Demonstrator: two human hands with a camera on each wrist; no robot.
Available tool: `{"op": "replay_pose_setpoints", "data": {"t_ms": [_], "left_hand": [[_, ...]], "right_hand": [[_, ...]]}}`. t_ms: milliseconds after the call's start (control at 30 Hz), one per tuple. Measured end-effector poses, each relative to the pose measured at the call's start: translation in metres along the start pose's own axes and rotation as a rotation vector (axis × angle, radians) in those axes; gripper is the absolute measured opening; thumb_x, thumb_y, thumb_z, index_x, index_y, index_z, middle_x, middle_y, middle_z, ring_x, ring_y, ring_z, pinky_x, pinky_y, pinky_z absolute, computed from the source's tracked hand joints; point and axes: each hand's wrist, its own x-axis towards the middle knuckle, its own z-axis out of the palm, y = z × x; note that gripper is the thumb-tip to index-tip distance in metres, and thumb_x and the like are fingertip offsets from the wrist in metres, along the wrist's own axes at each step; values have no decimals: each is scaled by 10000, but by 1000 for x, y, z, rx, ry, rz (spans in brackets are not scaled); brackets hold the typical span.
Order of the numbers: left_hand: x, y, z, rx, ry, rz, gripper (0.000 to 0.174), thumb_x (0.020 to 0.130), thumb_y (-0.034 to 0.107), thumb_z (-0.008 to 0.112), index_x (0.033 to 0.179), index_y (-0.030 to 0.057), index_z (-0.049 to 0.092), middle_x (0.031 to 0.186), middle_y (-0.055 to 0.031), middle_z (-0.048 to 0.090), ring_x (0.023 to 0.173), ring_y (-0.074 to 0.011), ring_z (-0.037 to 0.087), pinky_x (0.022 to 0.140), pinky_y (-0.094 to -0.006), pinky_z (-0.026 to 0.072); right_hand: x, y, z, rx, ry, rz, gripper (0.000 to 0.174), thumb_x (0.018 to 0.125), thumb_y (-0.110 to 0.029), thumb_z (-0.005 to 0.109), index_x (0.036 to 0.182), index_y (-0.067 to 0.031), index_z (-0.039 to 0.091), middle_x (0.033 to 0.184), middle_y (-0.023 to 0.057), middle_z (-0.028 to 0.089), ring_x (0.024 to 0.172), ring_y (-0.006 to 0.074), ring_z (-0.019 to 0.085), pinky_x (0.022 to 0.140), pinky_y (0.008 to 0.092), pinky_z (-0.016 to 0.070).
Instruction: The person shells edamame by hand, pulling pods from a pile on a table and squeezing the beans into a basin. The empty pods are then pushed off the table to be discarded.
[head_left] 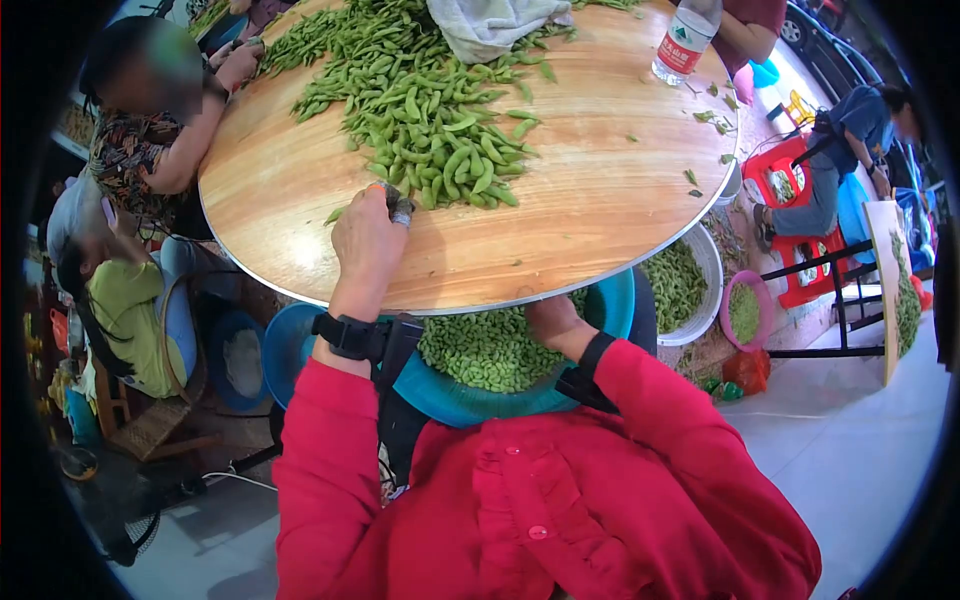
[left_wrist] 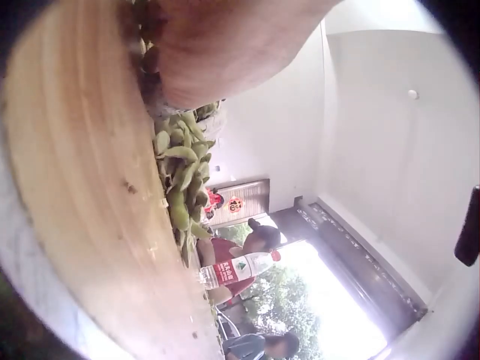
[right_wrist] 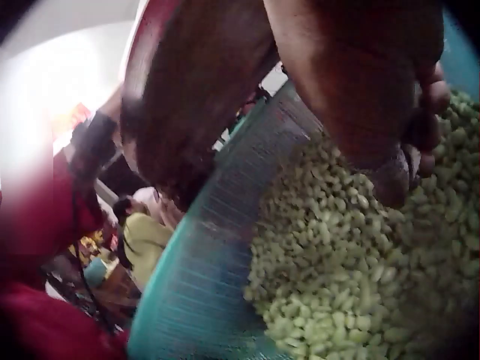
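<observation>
Green bean pods [head_left: 440,130] lie heaped on the round wooden table [head_left: 270,230]. My left hand [head_left: 367,238] rests on the tabletop at the near end of the heap, with dark and orange coverings on its fingertips; what it holds, if anything, is hidden. In the left wrist view the hand [left_wrist: 232,45] is beside the pods [left_wrist: 181,172]. Below the table edge, my right hand [head_left: 556,322] is over a teal basket [head_left: 615,305] of shelled beans [head_left: 490,350]. The right wrist view shows that hand [right_wrist: 367,82] with curled fingers just above the beans [right_wrist: 337,247].
A water bottle [head_left: 686,42] and a white cloth [head_left: 490,25] are on the table's far side. A person sits at the left edge of the table. A white basin [head_left: 712,270] of pods and a pink basin [head_left: 746,312] stand to the right, beyond the teal basket.
</observation>
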Motion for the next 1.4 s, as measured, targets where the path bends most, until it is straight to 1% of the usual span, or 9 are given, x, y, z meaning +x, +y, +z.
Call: {"op": "replay_pose_setpoints", "data": {"t_ms": [200,300,400,600,767,833,933,1033,1400], "left_hand": [[-1,5,-4,48,15,-12,189,732,208,594,787,32,550,753,-141,587,697,-323,577,603,-404,449],[-4,4,-13,45,134,-20,197,710,202,631,822,48,584,708,-111,606,667,-275,584,600,-362,452],[-9,11,-40,-147,124,-100,173,712,144,638,825,30,574,680,-84,599,634,-205,583,582,-301,449],[-36,5,-44,-1238,-73,-236,136,757,52,599,873,13,540,683,-73,595,577,-80,529,467,-175,368],[-80,8,-42,-1781,-372,-485,117,781,27,544,894,49,531,708,-89,592,564,-126,547,395,-171,316],[-96,12,-34,-1785,-419,-512,140,749,5,577,874,55,539,686,-98,583,525,-109,505,399,-170,317],[-111,26,-28,-1757,-512,-567,169,720,-12,602,869,52,555,667,-113,575,487,-93,465,406,-167,312],[-116,39,-18,-1782,-557,-531,168,719,-33,601,868,34,560,668,-113,577,501,-93,471,424,-175,325],[-121,61,-24,-1744,-591,-435,192,696,-7,644,866,23,561,709,-72,600,581,-97,550,481,-174,394]], "right_hand": [[11,-3,25,-172,-175,-44,203,741,-174,509,862,-75,638,914,120,617,814,266,608,668,364,488],[5,1,17,-95,37,-12,244,727,-203,526,908,-67,616,914,130,614,839,268,600,678,371,487],[4,9,0,159,-122,133,246,647,-130,558,883,-60,542,902,161,554,889,338,534,741,409,453],[-2,16,-10,167,-125,174,337,624,-157,583,959,-146,545,930,115,574,867,316,546,707,400,460],[-29,48,-31,808,78,224,375,609,-290,661,917,-81,614,850,142,607,770,293,581,686,366,466],[-59,66,-85,619,8,408,369,643,-254,652,925,-18,617,798,166,614,738,256,597,678,332,453],[-109,116,-108,707,455,560,158,755,-139,585,849,-14,611,696,47,606,590,128,531,537,273,415],[-140,98,-128,1262,499,586,99,784,-120,566,822,-36,600,698,-10,587,560,59,483,495,216,374],[-83,-39,-193,1519,-10,-9,166,843,-87,503,967,0,570,831,-19,576,764,48,483,682,215,411]]}}
